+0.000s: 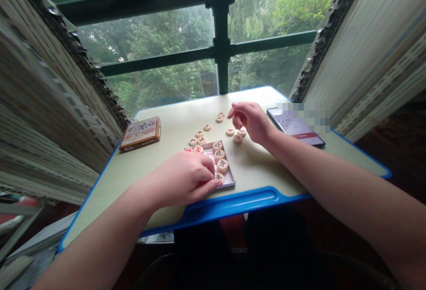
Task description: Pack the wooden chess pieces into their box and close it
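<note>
My left hand (189, 175) reaches over a shallow open box (229, 179) near the table's front edge. Its fingers are bent and closed at a round wooden Chinese chess piece (218, 177) in the box's near right corner. Black-marked pieces (222, 165) line the right side of the box, and red-marked pieces (198, 149) show at its far left. The left hand hides much of the rest. My right hand (249, 119) hovers by loose pieces (237, 138) on the table, its fingers loosely bent and apart, with nothing visible in them.
More loose pieces (200, 140) lie beyond the box, some farther back (219, 119). A printed brown box (140, 133) rests at the table's left. A phone (296, 126) lies at the right. The table (153, 161) has a blue rim and stands against a window between curtains.
</note>
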Motion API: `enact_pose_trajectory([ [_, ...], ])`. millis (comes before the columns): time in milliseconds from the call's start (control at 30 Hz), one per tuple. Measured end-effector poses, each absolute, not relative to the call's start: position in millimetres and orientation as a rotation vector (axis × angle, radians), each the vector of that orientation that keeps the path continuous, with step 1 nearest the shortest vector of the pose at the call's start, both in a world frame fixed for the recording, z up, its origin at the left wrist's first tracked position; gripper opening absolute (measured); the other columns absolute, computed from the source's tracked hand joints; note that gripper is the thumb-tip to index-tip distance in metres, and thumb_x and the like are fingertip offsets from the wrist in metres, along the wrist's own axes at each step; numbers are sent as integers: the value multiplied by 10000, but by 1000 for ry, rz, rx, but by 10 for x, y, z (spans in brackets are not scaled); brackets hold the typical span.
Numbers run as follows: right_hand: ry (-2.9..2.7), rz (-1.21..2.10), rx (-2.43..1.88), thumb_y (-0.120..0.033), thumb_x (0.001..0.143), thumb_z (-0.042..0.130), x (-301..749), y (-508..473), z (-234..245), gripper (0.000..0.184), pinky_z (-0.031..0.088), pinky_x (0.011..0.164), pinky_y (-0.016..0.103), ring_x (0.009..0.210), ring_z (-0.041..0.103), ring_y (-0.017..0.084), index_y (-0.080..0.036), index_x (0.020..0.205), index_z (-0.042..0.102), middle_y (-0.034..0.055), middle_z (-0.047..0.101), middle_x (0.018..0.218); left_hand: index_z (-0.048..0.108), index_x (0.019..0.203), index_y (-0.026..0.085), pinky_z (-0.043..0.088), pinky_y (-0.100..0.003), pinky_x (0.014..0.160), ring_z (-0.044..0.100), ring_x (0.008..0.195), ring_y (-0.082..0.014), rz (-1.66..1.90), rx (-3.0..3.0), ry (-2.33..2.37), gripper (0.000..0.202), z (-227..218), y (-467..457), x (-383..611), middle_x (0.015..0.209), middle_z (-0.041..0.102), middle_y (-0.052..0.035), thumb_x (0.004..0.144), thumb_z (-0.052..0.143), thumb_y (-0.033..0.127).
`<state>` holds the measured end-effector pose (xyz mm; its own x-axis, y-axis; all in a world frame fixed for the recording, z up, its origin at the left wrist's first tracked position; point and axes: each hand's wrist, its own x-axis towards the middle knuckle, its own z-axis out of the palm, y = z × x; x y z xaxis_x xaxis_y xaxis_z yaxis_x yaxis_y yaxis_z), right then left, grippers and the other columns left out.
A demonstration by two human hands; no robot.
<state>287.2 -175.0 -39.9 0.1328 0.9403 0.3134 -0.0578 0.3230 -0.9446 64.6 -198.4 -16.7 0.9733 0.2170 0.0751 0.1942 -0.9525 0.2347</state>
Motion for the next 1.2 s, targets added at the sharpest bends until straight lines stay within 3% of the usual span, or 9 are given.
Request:
enact_pose_trajectory([
  [500, -1199, 899, -1020, -498, 744, 577, 2856, -1732, -397, 384, 280, 393, 237, 331, 362, 77, -162, 558, 592, -58, 378, 333, 660, 626, 161, 393, -224, 599, 547, 612, -87, 173, 2865, 319, 394, -179, -2002, 655, 742, 637, -39, 919, 436, 300],
  [867, -1167, 890, -1037, -501, 827, 503, 2872, -1714, -380, 411, 326, 397, 218, 344, 357, 71, -178, 579, 557, -63, 345, 356, 667, 660, 157, 405, -227, 638, 565, 666, -94, 170, 2858, 333, 391, -215, -2006, 660, 814, 648, -49, 928, 425, 308],
  [1200, -1154, 902, -1013, -488, 803, 523, 2865, -1712, -384, 386, 324, 392, 228, 338, 348, 79, -185, 565, 548, -65, 333, 347, 683, 704, 161, 399, -230, 631, 561, 668, -94, 207, 2852, 293, 383, -238, -2000, 665, 875, 662, -57, 935, 418, 314],
])
